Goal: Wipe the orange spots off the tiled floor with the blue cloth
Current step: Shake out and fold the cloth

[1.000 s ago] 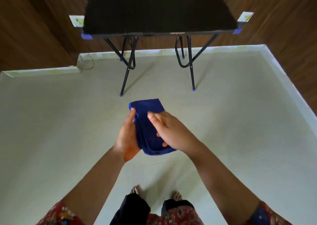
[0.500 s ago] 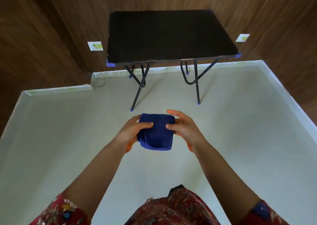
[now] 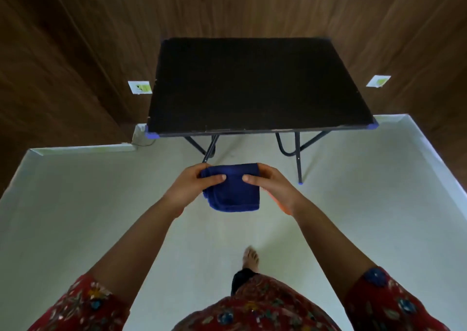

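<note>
A folded blue cloth (image 3: 233, 194) hangs in the air in front of me, above the pale tiled floor (image 3: 101, 204). My left hand (image 3: 192, 186) grips its left edge, thumb on top. At the cloth's right edge my right hand (image 3: 271, 186) grips it the same way. No orange spots show on the floor in this view. One bare foot (image 3: 250, 256) is stepped forward on the tiles below my hands.
A black folding table (image 3: 252, 85) on thin metal legs (image 3: 298, 159) stands just ahead against wood-panelled walls (image 3: 63, 65). A white skirting (image 3: 83, 150) edges the floor. Two wall sockets, left socket (image 3: 139, 87) and right socket (image 3: 378, 81), flank the table.
Both hands turned the cloth from upright to a flat fold held at both edges. My view tilted up and I stepped closer to the table.
</note>
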Demonstrator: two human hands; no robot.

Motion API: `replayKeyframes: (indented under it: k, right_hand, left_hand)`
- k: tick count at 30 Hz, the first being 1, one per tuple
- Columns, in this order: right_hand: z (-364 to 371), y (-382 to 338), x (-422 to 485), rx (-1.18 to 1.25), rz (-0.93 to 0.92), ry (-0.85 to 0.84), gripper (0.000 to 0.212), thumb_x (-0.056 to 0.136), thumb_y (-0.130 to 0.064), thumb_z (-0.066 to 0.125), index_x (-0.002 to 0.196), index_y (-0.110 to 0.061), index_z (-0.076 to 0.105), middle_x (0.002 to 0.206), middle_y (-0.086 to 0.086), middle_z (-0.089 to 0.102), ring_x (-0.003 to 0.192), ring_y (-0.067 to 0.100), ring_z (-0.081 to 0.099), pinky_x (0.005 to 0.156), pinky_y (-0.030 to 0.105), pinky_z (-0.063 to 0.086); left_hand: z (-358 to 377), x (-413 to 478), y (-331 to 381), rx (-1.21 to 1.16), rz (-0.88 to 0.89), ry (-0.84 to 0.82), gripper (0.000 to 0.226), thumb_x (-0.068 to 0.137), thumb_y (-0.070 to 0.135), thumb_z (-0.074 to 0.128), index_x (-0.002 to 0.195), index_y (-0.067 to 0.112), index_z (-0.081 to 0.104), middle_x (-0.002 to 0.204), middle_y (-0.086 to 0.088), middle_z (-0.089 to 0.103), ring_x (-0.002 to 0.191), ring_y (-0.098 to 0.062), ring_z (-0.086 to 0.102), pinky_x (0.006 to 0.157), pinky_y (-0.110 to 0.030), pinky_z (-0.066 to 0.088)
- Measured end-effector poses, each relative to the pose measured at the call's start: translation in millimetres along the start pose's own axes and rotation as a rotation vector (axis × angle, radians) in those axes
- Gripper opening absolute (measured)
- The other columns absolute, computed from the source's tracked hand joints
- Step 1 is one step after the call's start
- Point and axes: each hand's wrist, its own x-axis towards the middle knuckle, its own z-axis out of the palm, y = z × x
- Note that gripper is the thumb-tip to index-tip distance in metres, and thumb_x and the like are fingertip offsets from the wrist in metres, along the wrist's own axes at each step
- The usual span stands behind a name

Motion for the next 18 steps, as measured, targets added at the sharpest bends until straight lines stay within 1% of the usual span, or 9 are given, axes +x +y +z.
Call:
replayKeyframes:
  k: [2,4,6,8,10,12,13,16,18]
  right_hand:
    - [-18,-16,25,0.116,0.035,-0.082,0.051,0.075,-0.013,0.077,0.121,-0.015,0.055,0.113,0.004,0.070,0.106,0.024,0.067,0.084,0.038,0.057]
    - [-27,-35,47,0.058,0.057,-0.081,0.051,0.078,-0.006,0.077,0.120,-0.015,0.051,0.109,0.007,0.070,0.096,0.025,0.070,0.074,0.038,0.059]
    - [-37,-51,78,-0.045,0.020,0.046,0.040,0.084,-0.003,0.072,0.114,-0.016,0.049,0.106,0.010,0.069,0.087,0.022,0.071,0.065,0.034,0.060]
    - [-43,-59,105,-0.212,-0.083,0.209,0.036,0.084,-0.009,0.070,0.107,-0.024,0.048,0.106,0.009,0.068,0.087,0.025,0.069,0.065,0.039,0.061]
    - [-47,-64,126,-0.448,-0.188,0.314,0.033,0.079,-0.031,0.070,0.103,-0.034,0.048,0.099,-0.001,0.068,0.086,0.024,0.068,0.068,0.045,0.059]
    - [-45,-70,142,-0.526,-0.224,0.298,0.029,0.082,-0.049,0.064,0.106,-0.036,0.054,0.096,-0.005,0.069,0.084,0.018,0.069,0.071,0.044,0.059]
    - [-43,-76,154,-0.493,-0.210,0.257,0.026,0.089,-0.050,0.059,0.108,-0.033,0.059,0.096,-0.004,0.071,0.084,0.016,0.069,0.073,0.043,0.059]
    - [-41,-83,177,-0.460,-0.158,0.177,0.031,0.101,-0.042,0.044,0.108,-0.025,0.070,0.097,0.003,0.073,0.086,0.014,0.069,0.079,0.043,0.057]
    - [-51,-86,200,-0.401,-0.173,0.286,0.027,0.102,-0.032,0.046,0.103,-0.025,0.072,0.096,-0.004,0.072,0.088,0.011,0.067,0.085,0.038,0.056]
  left_hand:
    - [4,30,20,-0.139,-0.061,0.039,0.012,0.086,0.018,0.069,0.095,0.010,0.067,0.082,-0.004,0.071,0.069,-0.009,0.064,0.056,-0.018,0.049]
    - [9,59,34,-0.247,-0.071,0.134,0.010,0.089,0.017,0.067,0.096,0.011,0.066,0.081,0.002,0.071,0.074,-0.011,0.065,0.056,-0.016,0.048]
    - [13,88,47,-0.260,-0.078,0.260,0.004,0.093,0.017,0.061,0.092,0.016,0.064,0.085,0.006,0.067,0.078,-0.010,0.061,0.064,-0.016,0.047]
    - [17,112,53,-0.365,-0.205,0.298,0.015,0.097,0.032,0.054,0.100,0.020,0.062,0.100,0.005,0.065,0.091,-0.010,0.060,0.084,-0.027,0.047]
    - [18,138,53,-0.561,-0.359,0.177,0.047,0.093,0.055,0.049,0.122,0.018,0.056,0.120,-0.002,0.063,0.110,-0.019,0.060,0.101,-0.037,0.043]
    - [19,163,58,-0.686,-0.379,0.015,0.061,0.086,0.066,0.048,0.125,0.019,0.053,0.126,-0.007,0.062,0.116,-0.026,0.060,0.104,-0.043,0.044]
    - [18,181,61,-0.715,-0.370,-0.028,0.066,0.083,0.066,0.053,0.124,0.014,0.057,0.124,-0.011,0.064,0.114,-0.030,0.061,0.101,-0.047,0.046]
    - [16,217,70,-0.686,-0.351,-0.032,0.054,0.083,0.041,0.068,0.123,0.004,0.062,0.114,-0.020,0.068,0.105,-0.036,0.065,0.093,-0.054,0.051]
    - [10,246,69,-0.689,-0.395,0.057,0.037,0.088,0.017,0.062,0.122,0.003,0.060,0.105,-0.019,0.070,0.092,-0.033,0.067,0.078,-0.049,0.056]
